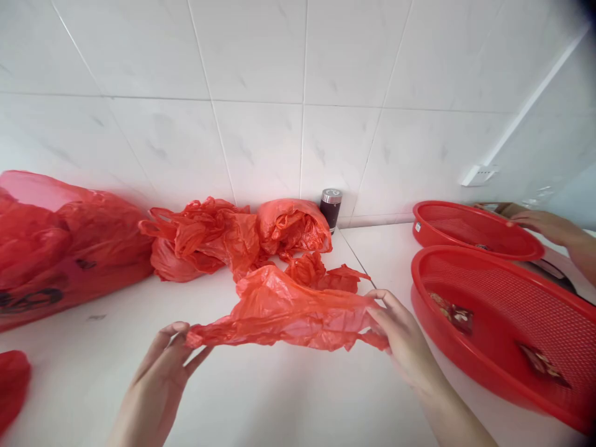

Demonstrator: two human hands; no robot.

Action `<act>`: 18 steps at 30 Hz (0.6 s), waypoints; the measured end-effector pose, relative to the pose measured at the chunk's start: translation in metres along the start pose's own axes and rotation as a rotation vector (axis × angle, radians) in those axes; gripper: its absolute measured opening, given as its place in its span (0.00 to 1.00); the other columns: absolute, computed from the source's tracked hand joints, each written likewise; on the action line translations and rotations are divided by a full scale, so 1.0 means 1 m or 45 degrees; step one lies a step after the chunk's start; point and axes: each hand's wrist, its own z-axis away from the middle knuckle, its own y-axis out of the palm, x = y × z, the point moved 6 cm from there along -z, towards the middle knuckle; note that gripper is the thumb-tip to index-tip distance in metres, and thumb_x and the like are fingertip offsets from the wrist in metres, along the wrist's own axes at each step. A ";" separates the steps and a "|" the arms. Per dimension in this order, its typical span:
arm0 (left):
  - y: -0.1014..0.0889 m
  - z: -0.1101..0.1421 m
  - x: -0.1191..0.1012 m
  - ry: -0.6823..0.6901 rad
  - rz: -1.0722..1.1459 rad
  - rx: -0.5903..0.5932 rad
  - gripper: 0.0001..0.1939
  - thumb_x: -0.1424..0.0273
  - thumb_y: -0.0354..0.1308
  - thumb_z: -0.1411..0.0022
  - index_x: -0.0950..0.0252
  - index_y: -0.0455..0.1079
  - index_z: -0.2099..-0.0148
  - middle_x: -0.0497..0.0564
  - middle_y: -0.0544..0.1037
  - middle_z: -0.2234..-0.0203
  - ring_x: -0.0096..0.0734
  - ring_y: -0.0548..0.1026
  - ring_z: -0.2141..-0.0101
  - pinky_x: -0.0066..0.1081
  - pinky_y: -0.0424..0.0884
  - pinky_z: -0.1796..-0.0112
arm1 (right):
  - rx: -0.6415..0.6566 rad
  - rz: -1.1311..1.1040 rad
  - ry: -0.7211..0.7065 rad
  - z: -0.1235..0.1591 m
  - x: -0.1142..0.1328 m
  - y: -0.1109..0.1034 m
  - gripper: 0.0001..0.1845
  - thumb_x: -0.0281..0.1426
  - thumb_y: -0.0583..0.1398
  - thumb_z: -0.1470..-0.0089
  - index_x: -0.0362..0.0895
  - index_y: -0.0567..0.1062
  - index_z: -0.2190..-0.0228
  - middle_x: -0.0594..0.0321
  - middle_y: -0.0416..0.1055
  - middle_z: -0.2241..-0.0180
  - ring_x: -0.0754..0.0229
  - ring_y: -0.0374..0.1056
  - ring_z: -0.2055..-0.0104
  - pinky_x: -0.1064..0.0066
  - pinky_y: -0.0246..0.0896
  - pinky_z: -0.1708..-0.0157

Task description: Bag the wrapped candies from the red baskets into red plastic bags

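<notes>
A thin red plastic bag [298,310] is stretched sideways above the white table. My left hand [170,360] pinches its gathered left end between thumb and fingers. At the other end, my right hand [393,329] grips the bag's right edge, with some fingertips hidden behind the film. Just beyond the bag lie more crumpled red plastic bags [205,239], and a bunched red bag [295,226] rests against the tiled wall.
A large stuffed red bag [93,248] stands at left. Behind is a dark bottle [330,211] with a silver lid. On the right, a red mesh basket [421,273] holds small packets [460,318]; another red basket [421,233] sits behind it, touched by another person's hand [540,225].
</notes>
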 end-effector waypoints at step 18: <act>0.052 0.008 -0.002 0.669 -1.286 0.379 0.21 0.61 0.53 0.43 0.49 0.69 0.46 0.51 0.76 0.59 0.38 0.77 0.66 0.32 0.74 0.67 | -0.589 0.881 -0.456 0.046 0.035 -0.137 0.35 0.45 0.71 0.72 0.50 0.76 0.57 0.53 0.72 0.54 0.45 0.68 0.56 0.58 0.62 0.63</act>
